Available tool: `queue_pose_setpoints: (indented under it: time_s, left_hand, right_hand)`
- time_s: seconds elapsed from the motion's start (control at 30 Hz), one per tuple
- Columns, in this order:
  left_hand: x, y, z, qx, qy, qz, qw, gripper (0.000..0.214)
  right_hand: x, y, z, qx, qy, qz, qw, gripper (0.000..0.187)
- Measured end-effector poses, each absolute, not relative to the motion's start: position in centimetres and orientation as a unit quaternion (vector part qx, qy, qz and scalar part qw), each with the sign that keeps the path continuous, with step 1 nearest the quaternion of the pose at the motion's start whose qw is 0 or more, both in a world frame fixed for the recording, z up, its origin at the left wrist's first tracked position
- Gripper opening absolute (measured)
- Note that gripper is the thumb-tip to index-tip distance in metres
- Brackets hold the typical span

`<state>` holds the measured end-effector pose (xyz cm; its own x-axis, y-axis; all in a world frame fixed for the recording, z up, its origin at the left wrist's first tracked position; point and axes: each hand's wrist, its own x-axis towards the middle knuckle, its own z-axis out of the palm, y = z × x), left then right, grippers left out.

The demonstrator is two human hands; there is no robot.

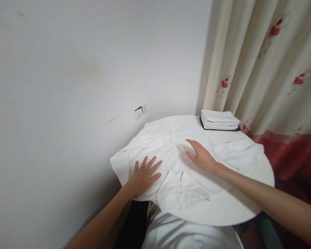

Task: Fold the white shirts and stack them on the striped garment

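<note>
A white shirt [163, 131] lies spread over a round table, its sleeves reaching out to the sides and its surface slightly wrinkled. My left hand [142, 176] rests flat on the shirt's left part, fingers spread. Over the shirt's middle is my right hand [202, 155], tilted on its side with the thumb apart from the extended fingers and nothing held; a shadow falls on the cloth beside it. One part of the shirt is bunched near the table's front edge, and another lies to the right past my right wrist.
The white round table [238, 207] stands against a white wall [93, 52] with a power socket [138, 113]. At its back right sits a stack of folded white cloth [219, 119] on a dark patterned piece. A cream curtain [261, 69] with red flowers hangs behind.
</note>
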<state>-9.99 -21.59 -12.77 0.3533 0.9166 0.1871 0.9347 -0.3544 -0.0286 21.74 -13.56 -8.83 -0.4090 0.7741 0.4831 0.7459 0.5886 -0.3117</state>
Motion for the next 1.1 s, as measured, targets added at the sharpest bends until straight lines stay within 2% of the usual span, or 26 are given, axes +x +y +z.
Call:
queue_pose_setpoints:
  time_s: [0.07,0.17,0.23,0.33,0.4,0.57,0.73,0.87,1.0,1.1]
  left_hand:
    - [-10.0,-21.7,-12.7,-0.820,-0.564,-0.068,0.071,0.055]
    - [-9.8,-21.9,-12.5,-0.820,-0.566,-0.057,0.071,0.055]
    - [-9.8,-22.0,-12.3,-0.819,-0.568,-0.049,0.066,0.055]
    - [-9.7,-22.1,-12.3,-0.815,-0.573,-0.053,0.066,0.055]
    - [-9.7,-22.1,-12.5,-0.813,-0.576,-0.060,0.066,0.055]
    - [-9.9,-22.1,-12.6,-0.816,-0.569,-0.085,0.061,0.057]
    - [-9.8,-22.2,-12.1,-0.815,-0.572,-0.094,0.033,0.058]
    - [-9.8,-22.2,-12.2,-0.815,-0.569,-0.103,0.026,0.058]
    - [-9.8,-22.0,-12.4,-0.812,-0.575,-0.103,0.021,0.057]
    - [-9.7,-21.9,-12.4,-0.810,-0.578,-0.100,0.016,0.057]
  right_hand:
    - [19.6,-11.5,-7.1,-0.430,-0.855,0.027,0.288,0.054]
    - [15.8,-8.0,-5.8,-0.452,-0.866,0.061,0.207,0.042]
    - [13.3,-5.7,-5.8,-0.486,-0.854,0.089,0.163,0.037]
    - [10.4,-2.6,-6.6,-0.525,-0.831,0.113,0.145,0.033]
    - [9.1,-1.0,-7.0,-0.556,-0.809,0.126,0.141,0.037]
    - [7.1,1.0,-7.2,-0.625,-0.752,0.159,0.135,0.061]
    - [5.6,1.9,-7.4,-0.642,-0.726,0.202,0.138,0.051]
    - [5.3,2.7,-8.1,-0.642,-0.704,0.260,0.158,0.035]
    - [5.9,2.8,-8.5,-0.618,-0.679,0.335,0.212,0.014]
    - [7.0,2.2,-7.7,-0.577,-0.665,0.387,0.276,0.006]
